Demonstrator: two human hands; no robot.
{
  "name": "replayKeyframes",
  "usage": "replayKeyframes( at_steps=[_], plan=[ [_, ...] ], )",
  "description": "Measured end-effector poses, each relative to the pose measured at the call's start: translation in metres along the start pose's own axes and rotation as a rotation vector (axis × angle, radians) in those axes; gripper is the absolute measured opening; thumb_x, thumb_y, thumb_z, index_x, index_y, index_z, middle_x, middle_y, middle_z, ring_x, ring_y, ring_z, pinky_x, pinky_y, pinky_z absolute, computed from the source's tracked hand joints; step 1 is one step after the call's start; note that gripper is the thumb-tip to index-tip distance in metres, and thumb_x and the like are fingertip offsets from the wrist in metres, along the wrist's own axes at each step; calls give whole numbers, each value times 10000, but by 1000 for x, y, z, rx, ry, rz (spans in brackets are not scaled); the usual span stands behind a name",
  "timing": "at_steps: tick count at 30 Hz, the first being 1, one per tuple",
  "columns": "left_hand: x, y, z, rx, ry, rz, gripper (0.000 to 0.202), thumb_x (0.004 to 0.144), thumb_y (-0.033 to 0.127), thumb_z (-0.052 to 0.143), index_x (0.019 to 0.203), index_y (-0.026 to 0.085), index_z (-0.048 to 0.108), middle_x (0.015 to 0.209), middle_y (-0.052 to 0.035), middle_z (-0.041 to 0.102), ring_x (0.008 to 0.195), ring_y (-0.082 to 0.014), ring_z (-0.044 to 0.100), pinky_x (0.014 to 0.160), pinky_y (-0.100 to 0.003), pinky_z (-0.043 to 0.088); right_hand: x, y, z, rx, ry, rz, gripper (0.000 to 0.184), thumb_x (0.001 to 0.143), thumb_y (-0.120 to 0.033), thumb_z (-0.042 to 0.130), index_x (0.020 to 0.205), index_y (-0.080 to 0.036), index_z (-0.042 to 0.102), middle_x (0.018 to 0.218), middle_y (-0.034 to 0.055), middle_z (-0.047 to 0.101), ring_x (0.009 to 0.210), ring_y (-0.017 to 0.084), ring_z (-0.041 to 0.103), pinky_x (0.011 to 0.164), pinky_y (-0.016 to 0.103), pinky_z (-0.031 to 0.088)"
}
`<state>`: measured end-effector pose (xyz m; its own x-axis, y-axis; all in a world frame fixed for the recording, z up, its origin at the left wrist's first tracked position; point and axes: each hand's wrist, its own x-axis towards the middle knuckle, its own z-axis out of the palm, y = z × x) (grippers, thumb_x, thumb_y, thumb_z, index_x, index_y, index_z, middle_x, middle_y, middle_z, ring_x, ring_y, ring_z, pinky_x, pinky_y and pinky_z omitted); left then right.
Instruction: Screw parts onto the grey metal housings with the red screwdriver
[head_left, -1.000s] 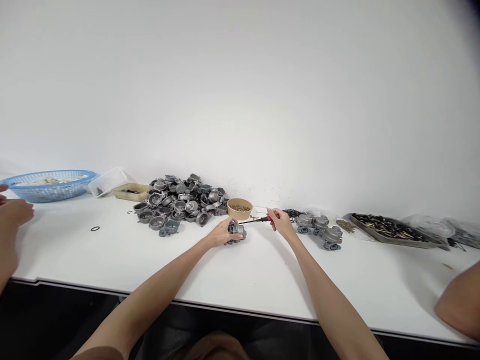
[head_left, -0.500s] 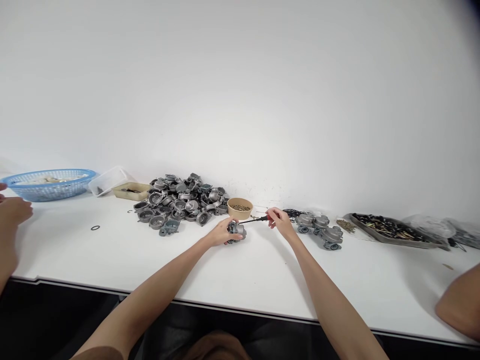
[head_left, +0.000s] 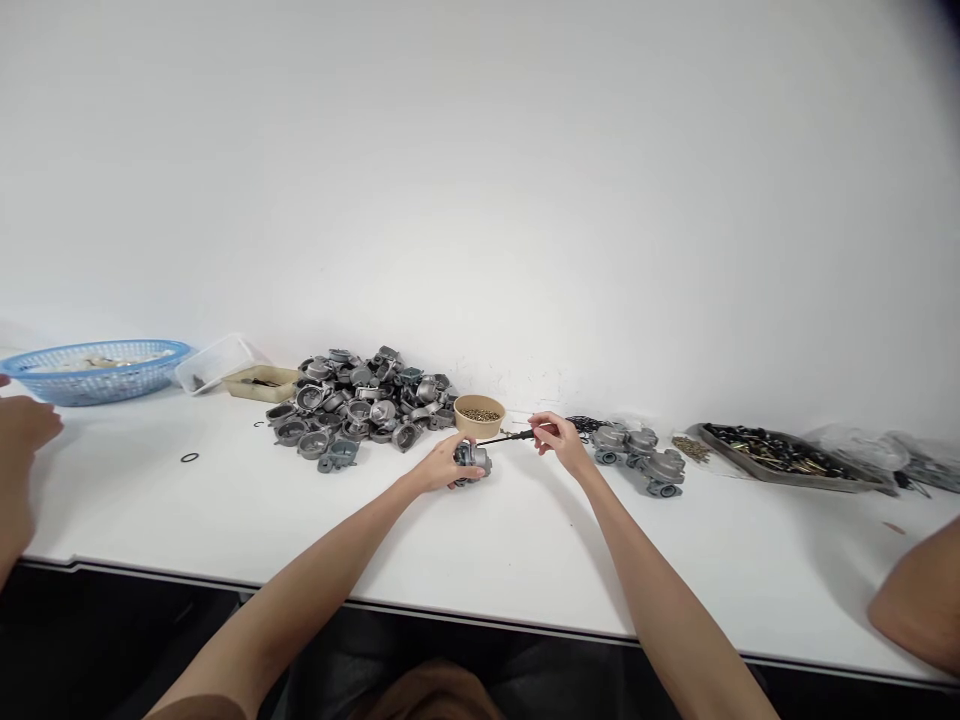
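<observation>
A plain white wall (head_left: 480,220) rises behind a long white table (head_left: 510,560). Near the middle, on or just above the tabletop, our left hand (head_left: 441,466) holds a metal part (head_left: 479,459). It is dull grey, with a rounded body toward the right and a darker end near our palm. Our thumb presses its near side while the other fingers curl over and around it. Our right hand (head_left: 559,440) pinches a thin, dark screwdriver (head_left: 523,434) between thumb and fingertips, the shaft pointing left at the part; whether the tip touches, we cannot tell. Just beyond stands a tan bowl (head_left: 480,429) of small brass-coloured bits. We see a heap of grey castings (head_left: 367,405) to the left and a few grey metal pieces (head_left: 664,466) to the right. Any lettering on the metal is too small for us to read.
</observation>
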<state>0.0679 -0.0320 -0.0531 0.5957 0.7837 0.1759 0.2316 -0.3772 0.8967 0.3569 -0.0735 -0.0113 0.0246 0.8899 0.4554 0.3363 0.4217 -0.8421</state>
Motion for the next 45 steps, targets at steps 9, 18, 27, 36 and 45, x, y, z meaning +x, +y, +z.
replayKeyframes(
  at_steps=[9,18,27,36,45],
  plan=[
    [0,2,0,1,7,-12,725,696,441,852,1309,227,528,1262,-142,555,925,-243,641,472,-189,517,-1,0,2,-81,59,16,362,852,-534,644,795,-177,625,628,-15,567,458,108,540,464,250,512],
    [1,-1,0,-2,1,-8,713,692,461,852,1287,234,530,1282,-149,548,919,-252,659,459,-209,531,0,-3,5,-83,120,55,380,834,-557,649,822,-180,607,664,-1,579,455,98,478,397,236,445],
    [1,-1,-1,-1,4,-7,718,693,471,850,1291,231,533,1260,-145,565,920,-248,655,465,-200,523,-1,-8,5,-70,94,-23,345,791,-510,712,850,-206,560,655,-25,580,445,94,457,423,232,394],
    [-1,0,-1,19,6,1,696,711,447,841,1297,242,525,1231,-128,560,943,-248,640,469,-187,518,-1,-8,1,-71,13,-34,332,779,-489,690,909,-203,582,674,-19,578,497,119,512,470,254,467],
    [-3,4,-1,14,14,-9,670,693,460,854,1212,219,504,1165,-111,557,857,-201,605,471,-186,506,-3,-6,1,-156,25,-60,295,829,-452,645,1002,-215,619,859,16,620,602,130,560,480,235,465]
  ],
)
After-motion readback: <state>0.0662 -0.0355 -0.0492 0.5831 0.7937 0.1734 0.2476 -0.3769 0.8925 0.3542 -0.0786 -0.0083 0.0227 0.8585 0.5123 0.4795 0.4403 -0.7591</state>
